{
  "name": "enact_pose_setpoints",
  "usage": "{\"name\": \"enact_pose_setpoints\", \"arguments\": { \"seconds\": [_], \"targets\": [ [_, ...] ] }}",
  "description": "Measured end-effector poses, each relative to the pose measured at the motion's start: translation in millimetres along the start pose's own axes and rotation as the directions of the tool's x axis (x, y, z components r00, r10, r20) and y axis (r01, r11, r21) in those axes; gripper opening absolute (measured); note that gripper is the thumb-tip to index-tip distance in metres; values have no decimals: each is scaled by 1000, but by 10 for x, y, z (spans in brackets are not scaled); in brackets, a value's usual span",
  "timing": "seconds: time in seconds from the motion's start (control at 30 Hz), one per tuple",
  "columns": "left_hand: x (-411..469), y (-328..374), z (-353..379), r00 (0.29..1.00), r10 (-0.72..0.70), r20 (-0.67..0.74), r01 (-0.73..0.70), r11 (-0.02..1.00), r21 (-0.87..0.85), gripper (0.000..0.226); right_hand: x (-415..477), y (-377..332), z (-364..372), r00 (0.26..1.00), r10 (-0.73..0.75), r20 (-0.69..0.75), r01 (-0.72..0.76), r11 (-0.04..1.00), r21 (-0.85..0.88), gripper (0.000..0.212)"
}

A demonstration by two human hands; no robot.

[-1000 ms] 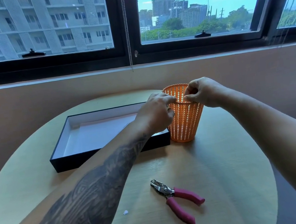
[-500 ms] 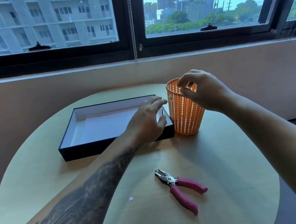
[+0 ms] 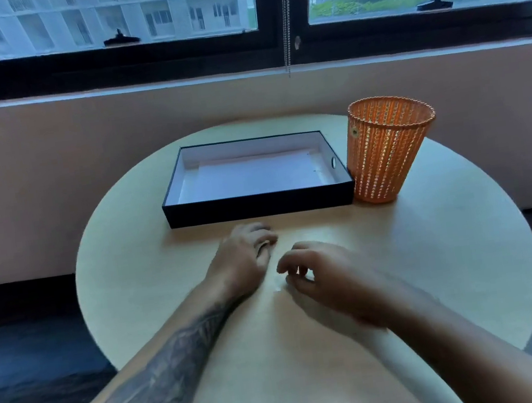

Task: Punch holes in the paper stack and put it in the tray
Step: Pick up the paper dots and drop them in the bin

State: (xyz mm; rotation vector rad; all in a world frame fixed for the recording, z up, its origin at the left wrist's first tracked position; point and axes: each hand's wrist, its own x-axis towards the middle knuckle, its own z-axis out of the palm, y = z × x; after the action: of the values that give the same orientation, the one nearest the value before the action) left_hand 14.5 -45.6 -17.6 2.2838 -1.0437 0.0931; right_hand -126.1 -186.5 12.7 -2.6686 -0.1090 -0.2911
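The black tray (image 3: 260,206) with a white inside stands at the middle back of the round table, and a white paper stack (image 3: 254,176) lies flat in it. My left hand (image 3: 243,258) rests on the tabletop just in front of the tray, fingers curled under, with nothing seen in it. My right hand (image 3: 324,280) hovers beside it with fingers bent and apart, its fingertips over a small white paper scrap (image 3: 277,288) on the table. The pink-handled hole punch is out of sight, possibly under my right hand or forearm.
An orange mesh basket (image 3: 386,151) stands upright against the tray's right end. The round wooden table (image 3: 452,261) ends close on all sides, with dark floor around it. A wall and window sill run behind.
Both hands have left the orange basket's rim and come down to the tabletop in front of the tray. The hole punch, seen earlier on the near table, no longer shows.
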Motion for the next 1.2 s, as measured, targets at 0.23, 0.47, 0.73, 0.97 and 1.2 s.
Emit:
{"name": "enact_pose_setpoints", "arguments": {
  "seconds": [0.23,0.47,0.73,0.97,1.2],
  "targets": [
    [-66,46,-8,1000,-17,-10,17,1000,-3,29,14,-65,58,989,-115,93,128,982,-140,32],
    [-68,19,-3,1000,-1,-5,1,1000,20,25,76,-74,7,980,-118,160,142,979,-144,22],
    [-83,43,-18,1000,10,-3,-10,999,44,26,137,-115,-54,969,-139,203,173,971,-163,13],
    [-81,51,-15,1000,13,-15,-12,998,56,24,247,-148,-127,906,-289,311,386,864,-323,9],
    [-80,46,-7,1000,18,-18,-17,999,50,24,231,-139,-118,857,-382,347,501,777,-381,14]
  ]
}}
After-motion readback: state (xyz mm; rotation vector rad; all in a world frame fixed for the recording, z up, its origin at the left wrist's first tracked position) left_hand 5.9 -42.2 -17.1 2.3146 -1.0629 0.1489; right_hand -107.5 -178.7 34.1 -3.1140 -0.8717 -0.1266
